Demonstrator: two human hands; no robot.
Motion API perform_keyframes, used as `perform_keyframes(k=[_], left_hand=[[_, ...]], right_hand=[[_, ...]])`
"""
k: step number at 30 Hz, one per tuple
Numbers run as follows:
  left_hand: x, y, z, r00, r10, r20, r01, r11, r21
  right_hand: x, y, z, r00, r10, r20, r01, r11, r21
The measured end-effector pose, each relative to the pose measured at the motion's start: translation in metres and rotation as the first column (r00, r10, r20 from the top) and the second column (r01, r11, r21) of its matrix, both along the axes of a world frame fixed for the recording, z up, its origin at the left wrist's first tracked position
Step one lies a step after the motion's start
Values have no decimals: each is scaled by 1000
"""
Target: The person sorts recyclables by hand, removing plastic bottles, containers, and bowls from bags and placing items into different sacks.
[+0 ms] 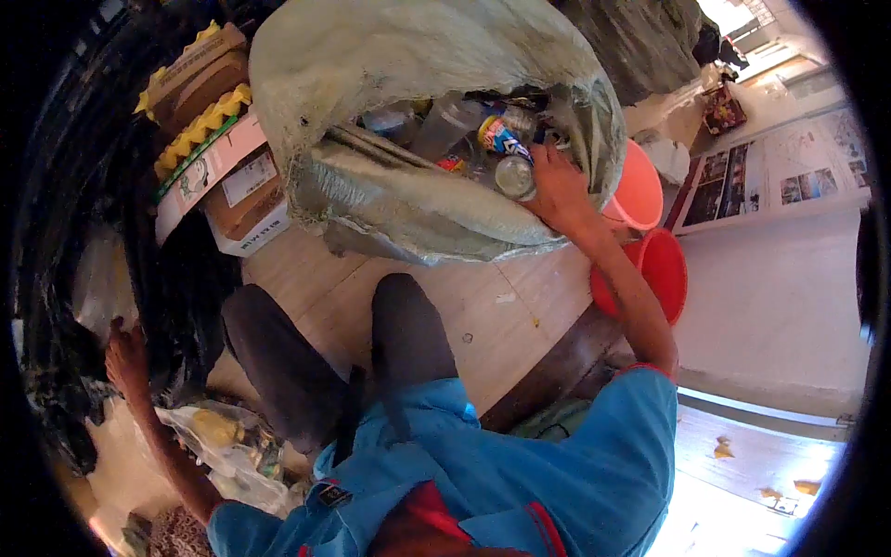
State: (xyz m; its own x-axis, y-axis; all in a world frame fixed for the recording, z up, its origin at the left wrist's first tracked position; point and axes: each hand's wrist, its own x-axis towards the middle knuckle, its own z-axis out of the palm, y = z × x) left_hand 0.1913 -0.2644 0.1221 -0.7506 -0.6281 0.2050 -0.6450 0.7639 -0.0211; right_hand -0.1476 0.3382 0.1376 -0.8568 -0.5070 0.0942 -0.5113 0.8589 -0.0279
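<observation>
At left, your left hand (127,357) meets the lower end of a clear plastic container (104,278) against black plastic sheeting (200,288); it should be light, squeezable, best held mid-body. Rightward, inside the grey-green woven sack (418,206), your right hand (560,190) adjoins a clear, round-ended bottle (514,176), probably slick; take its sides. I cannot tell whether either hand grips.

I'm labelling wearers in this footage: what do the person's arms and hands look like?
The left hand and right hand are bare, with no gloves visible. The forearms are bare too, below short blue sleeves; the right one has red edging.
</observation>
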Motion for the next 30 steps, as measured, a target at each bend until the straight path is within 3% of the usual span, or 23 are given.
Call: perform_keyframes(k=[1,3,5,7,8,9,10,11,13,15,16,18,19,20,22,23,25,27,30], left_hand=[[-12,12,6,991,-23,-133,-8,974,-226],[-50,50,36,900,-239,-365,182,966,-185],[-91,105,50,806,-182,-563,293,949,113],[-139,161,53,783,-161,-600,430,837,337],[-164,195,55,741,-179,-647,575,666,475],[-188,221,51,677,-279,-681,698,535,476],[-215,247,43,618,-394,-680,778,429,459],[-244,272,31,478,-530,-701,877,341,339],[-298,319,14,470,-550,-690,845,55,532],[-352,346,-13,374,-730,-572,888,104,448],[-368,350,-9,369,-725,-581,895,109,433],[-388,357,-5,528,-777,-342,810,340,478],[-394,356,-3,500,-741,-449,840,290,458],[-403,353,-1,500,-744,-443,839,290,460],[-414,345,7,473,-756,-453,880,432,198],[-423,341,12,474,-758,-448,879,436,192],[-439,334,20,338,-776,-533,869,474,-140],[-456,325,37,313,-763,-566,868,471,-156],[-486,315,44,281,-720,-634,864,477,-160]], right_hand=[[-1,-3,-3,1000,4,9,-4,1000,-26],[1,-5,-2,999,44,19,-43,998,-54],[7,-3,5,994,104,20,-103,994,-32],[8,-1,12,988,153,23,-153,988,-15],[7,1,15,976,216,38,-214,975,-51],[5,3,19,958,281,50,-276,957,-88],[-3,8,22,960,277,40,-273,958,-86],[-15,16,27,948,287,139,-270,954,-127],[-27,16,38,926,298,232,-265,950,-164],[-39,2,58,950,9,313,-8,1000,-7],[-46,-2,58,955,15,296,-15,1000,-3],[-55,-6,48,957,288,-29,-289,957,-37],[-61,-12,44,950,311,-41,-313,948,-51],[-70,-15,42,950,309,-38,-311,949,-57],[-85,-22,35,952,265,-151,-271,962,-21],[-92,-24,36,951,266,-156,-273,961,-28],[-104,-28,39,965,223,-137,-228,974,-17],[-109,-29,42,973,203,-112,-206,979,-11],[-125,-31,49,939,249,-239,-246,968,43]])
